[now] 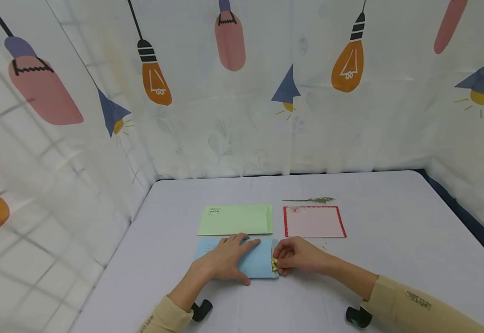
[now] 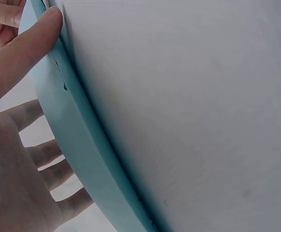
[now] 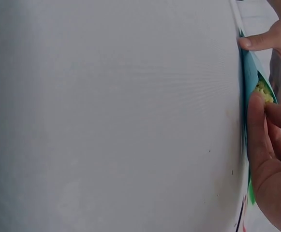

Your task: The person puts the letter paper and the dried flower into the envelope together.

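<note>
The blue envelope (image 1: 260, 262) is partly hidden — left hand (image 1: 226, 259) atop.

Soft, greyish, rather dim light; grid-like shadows slant across left curtain (image 1: 29, 273). Wrist views hazy, blue envelope (image 2: 84, 133) looking bowed.

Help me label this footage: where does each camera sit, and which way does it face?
Head: on the head, facing forward and down over the table; left hand, right hand and sleeves show.
Left wrist: on that wrist, facing the blue envelope edge-on; left hand and part of right hand show.
Right wrist: on that wrist, facing the table and yellow bits at the envelope's end; right hand and part of left hand show.
Shared by wrist views: both hands, the envelope.
</note>
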